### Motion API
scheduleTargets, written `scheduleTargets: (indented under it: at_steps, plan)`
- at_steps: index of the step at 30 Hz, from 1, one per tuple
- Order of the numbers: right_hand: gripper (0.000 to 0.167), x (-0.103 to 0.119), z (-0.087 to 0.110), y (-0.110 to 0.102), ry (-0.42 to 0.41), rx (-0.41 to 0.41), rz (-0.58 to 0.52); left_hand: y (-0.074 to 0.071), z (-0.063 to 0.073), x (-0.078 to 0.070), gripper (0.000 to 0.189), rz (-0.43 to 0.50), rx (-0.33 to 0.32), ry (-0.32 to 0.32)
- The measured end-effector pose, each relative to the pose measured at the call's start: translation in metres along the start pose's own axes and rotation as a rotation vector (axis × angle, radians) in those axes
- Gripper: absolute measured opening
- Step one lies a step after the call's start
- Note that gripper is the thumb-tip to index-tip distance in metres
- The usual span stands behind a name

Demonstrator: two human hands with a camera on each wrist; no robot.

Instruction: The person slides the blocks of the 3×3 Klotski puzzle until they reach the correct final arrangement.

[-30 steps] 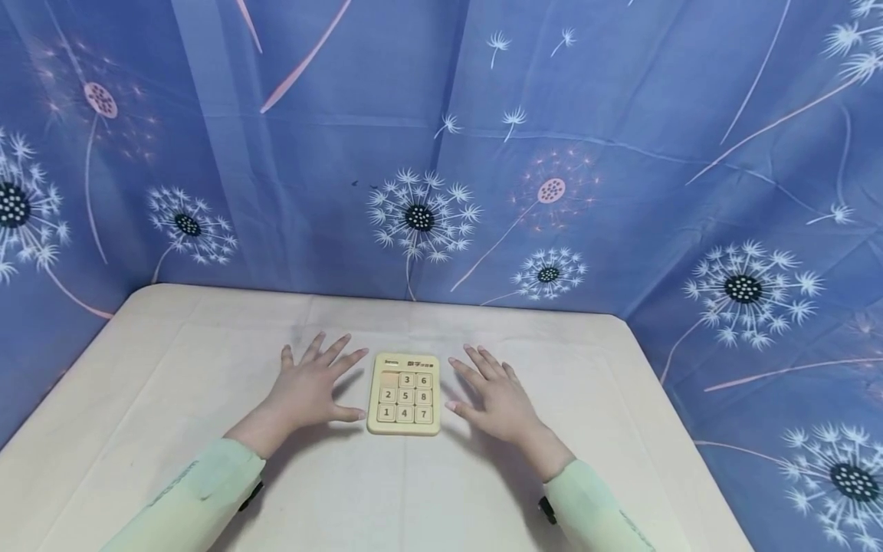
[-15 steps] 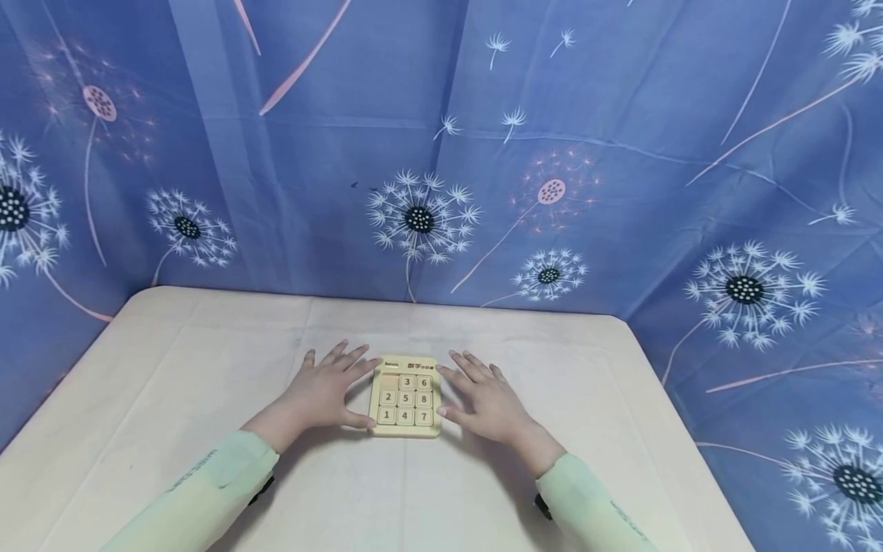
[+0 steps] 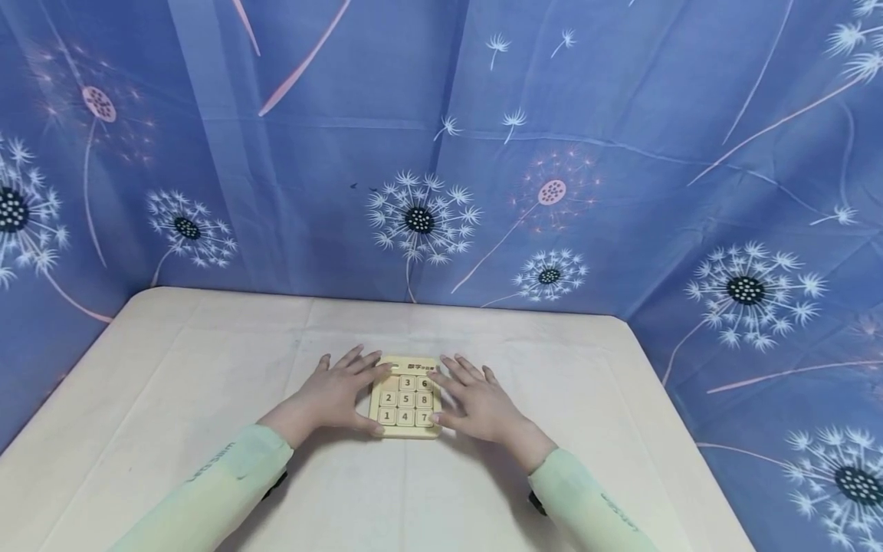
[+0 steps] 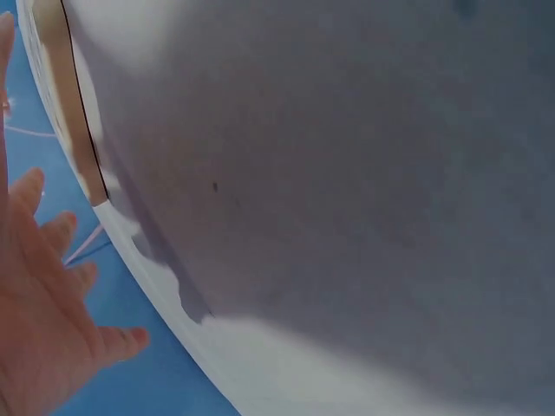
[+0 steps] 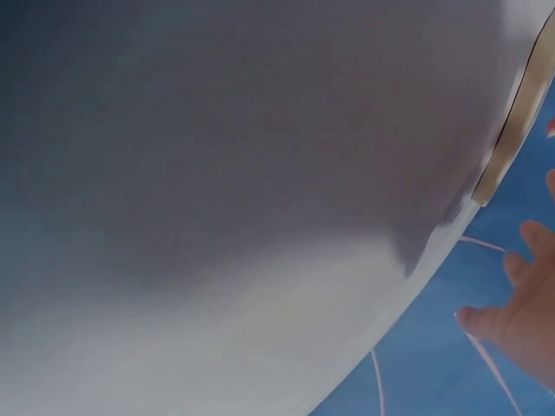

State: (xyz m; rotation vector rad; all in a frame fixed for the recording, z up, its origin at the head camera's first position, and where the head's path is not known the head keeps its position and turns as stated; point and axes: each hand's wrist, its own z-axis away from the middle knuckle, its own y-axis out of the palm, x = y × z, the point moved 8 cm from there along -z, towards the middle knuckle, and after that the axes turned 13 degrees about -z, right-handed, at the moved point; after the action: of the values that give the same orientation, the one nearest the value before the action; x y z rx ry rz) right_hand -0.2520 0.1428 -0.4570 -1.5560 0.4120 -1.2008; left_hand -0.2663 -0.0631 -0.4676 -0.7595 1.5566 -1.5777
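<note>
A pale yellow number slide puzzle [image 3: 405, 432] lies flat on the table in the head view. Its tiles read 3, 6 on top, 2, 5, 8 in the middle and 1, 4, 7 below, with a bare slot at the upper left. My left hand [image 3: 336, 392] is spread at the puzzle's left side, thumb by the lower left corner and forefinger over the upper left. On the right side my right hand [image 3: 485, 402] has its fingers stretched over the edge near the 6 and 7. Whether the fingertips touch it I cannot tell. Both wrist views catch the puzzle's side edge [image 4: 74, 104].
A cream cloth covers the table [image 3: 228, 360]. Behind and beside it hangs a blue curtain [image 3: 310, 192] with a dandelion print. The table's far edge runs along the foot of the curtain.
Both hands have moved inward from either side, and their fingers now reach over the puzzle's edges. The puzzle and its tiles show no clear movement.
</note>
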Motion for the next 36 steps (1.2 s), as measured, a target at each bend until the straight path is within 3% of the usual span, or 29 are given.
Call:
scheduleTargets:
  at_steps: [14,36]
  plan:
    - [0.078,0.004,-0.01,0.014,-0.017,0.071,0.034,0.006,-0.006,0.0,0.115,0.046,0.076,0.006]
    - [0.077,0.01,-0.016,0.02,-0.037,0.119,0.06,0.014,-0.012,0.002,0.116,0.021,0.098,0.016]
